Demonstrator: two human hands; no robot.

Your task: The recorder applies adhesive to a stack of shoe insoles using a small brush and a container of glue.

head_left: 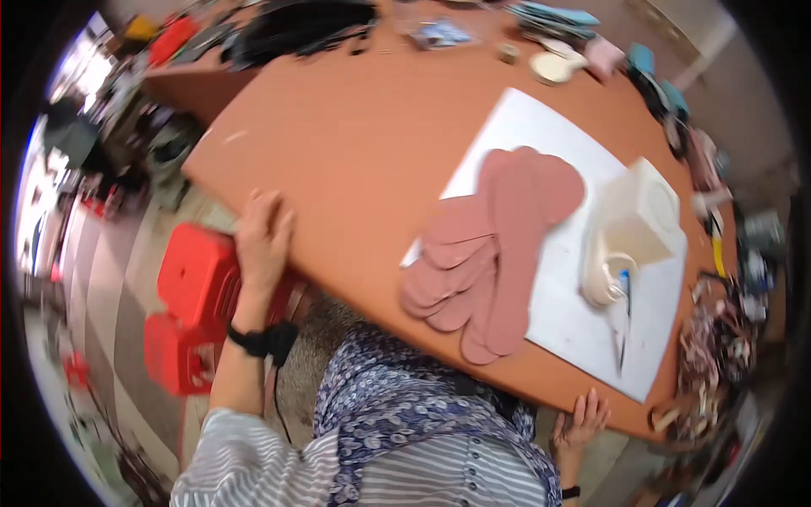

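My left hand [263, 237] rests on the left edge of the brown table [338, 160], its fingers slightly bent and apart, with nothing in them. At the table's front edge, my right hand [581, 421] lays its spread fingertips on the rim and holds nothing. Between the two hands, a fanned pile of pink insole-shaped pieces [515, 253] lies partly on a white sheet [562, 296]. The sheet also carries a cream block-like container [639, 211] and, beside it, a small cream cup [601, 283]. A thin pointed tool [623, 334] lies next to the cup.
Red plastic stools [196, 275] stand on the floor left of the table. Black material [296, 29], a clear plastic bag [441, 34], a round cream lid-like piece [553, 66] and blue stacked pieces [553, 17] lie along the far side. Pinkish straps [710, 355] clutter the right.
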